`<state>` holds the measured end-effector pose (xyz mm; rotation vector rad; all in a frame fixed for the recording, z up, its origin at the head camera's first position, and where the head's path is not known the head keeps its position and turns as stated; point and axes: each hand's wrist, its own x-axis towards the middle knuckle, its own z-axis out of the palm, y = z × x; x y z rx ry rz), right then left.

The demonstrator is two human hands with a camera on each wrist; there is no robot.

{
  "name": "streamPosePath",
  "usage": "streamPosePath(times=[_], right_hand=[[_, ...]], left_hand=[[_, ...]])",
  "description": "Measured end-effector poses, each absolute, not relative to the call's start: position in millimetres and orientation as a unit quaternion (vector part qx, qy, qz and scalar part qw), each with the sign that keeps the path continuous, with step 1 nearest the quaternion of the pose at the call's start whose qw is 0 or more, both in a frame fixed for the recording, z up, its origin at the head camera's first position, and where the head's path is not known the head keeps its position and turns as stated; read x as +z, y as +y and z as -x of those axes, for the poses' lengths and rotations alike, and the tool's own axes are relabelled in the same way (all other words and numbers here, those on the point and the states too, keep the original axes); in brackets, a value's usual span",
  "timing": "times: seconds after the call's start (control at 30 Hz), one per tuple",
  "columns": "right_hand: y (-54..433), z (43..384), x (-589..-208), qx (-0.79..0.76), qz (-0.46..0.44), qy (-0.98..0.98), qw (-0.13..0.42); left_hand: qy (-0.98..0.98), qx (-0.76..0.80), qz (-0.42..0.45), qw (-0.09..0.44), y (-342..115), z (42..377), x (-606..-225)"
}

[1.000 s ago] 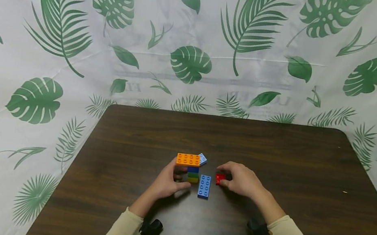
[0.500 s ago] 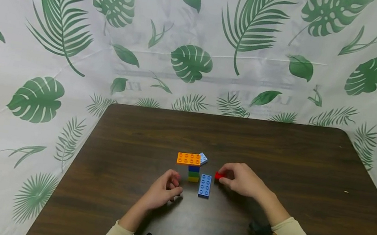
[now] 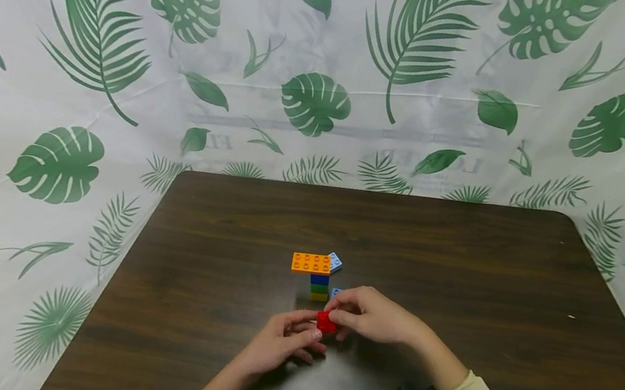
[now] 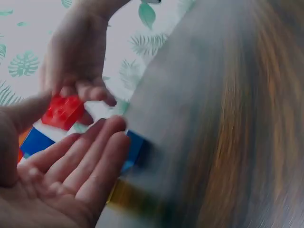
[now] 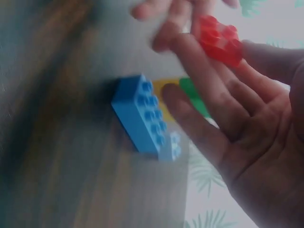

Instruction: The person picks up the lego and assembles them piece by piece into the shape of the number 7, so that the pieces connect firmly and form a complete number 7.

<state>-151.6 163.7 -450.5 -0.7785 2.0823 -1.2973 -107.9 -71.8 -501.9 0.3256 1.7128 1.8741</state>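
A small red toy brick (image 3: 326, 323) is pinched between the thumb and fingers of my right hand (image 3: 385, 319), raised over the table. My left hand (image 3: 276, 346) reaches beside it with straight, spread fingers; in the left wrist view the palm (image 4: 61, 199) shows, and whether it touches the brick I cannot tell. Just behind the hands stands a stack of blue (image 3: 320, 279), green (image 3: 319, 289) and yellow bricks (image 3: 318, 297). An orange eight-stud brick (image 3: 310, 263) tops the stack, overhanging left. A blue brick (image 5: 142, 118) lies near the stack, mostly hidden by my right hand in the head view.
Behind the stack lies a light blue brick (image 3: 335, 263), partly covered by the orange one. Everything rests on a dark wood-grain table (image 3: 461, 266). A white leaf-print sheet (image 3: 239, 40) hangs behind and beside it.
My right hand has picked up the red brick and carried it left, toward me. The left hand first drew back from the stack, then moved right to meet it. The stack stays put.
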Motion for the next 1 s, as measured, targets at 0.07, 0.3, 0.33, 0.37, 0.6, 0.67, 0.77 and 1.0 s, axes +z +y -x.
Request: streamPosePath(times=[0.07,0.3,0.33,0.37,0.6,0.67,0.77,1.0], right_hand=[[158,149,-452,-0.493,0.286,0.777,0.266],[151,145,-459,-0.486,0.273,0.798,0.227],[151,145,-460,-0.478,0.274,0.805,0.22],[152,146,-461,-0.465,0.276,0.816,0.205],[164,152,-475,-0.261,0.304,0.916,0.023],[168,153,-481,-0.217,0.328,0.919,-0.003],[171,155,-490,-0.179,0.363,0.914,-0.019],[173,157,-499,-0.131,0.384,0.914,-0.015]], left_hand=[[0.629,0.724,-0.099,0.266,-69,105,-503],[0.626,0.751,-0.046,0.208,-63,101,-510],[0.626,0.752,-0.037,0.203,-63,101,-511],[0.624,0.755,-0.027,0.197,-63,101,-510],[0.59,0.792,0.04,0.148,-81,113,-506],[0.592,0.792,0.047,0.142,-89,118,-503],[0.592,0.794,0.054,0.131,-99,127,-497],[0.557,0.818,0.072,0.124,-111,145,-481]])
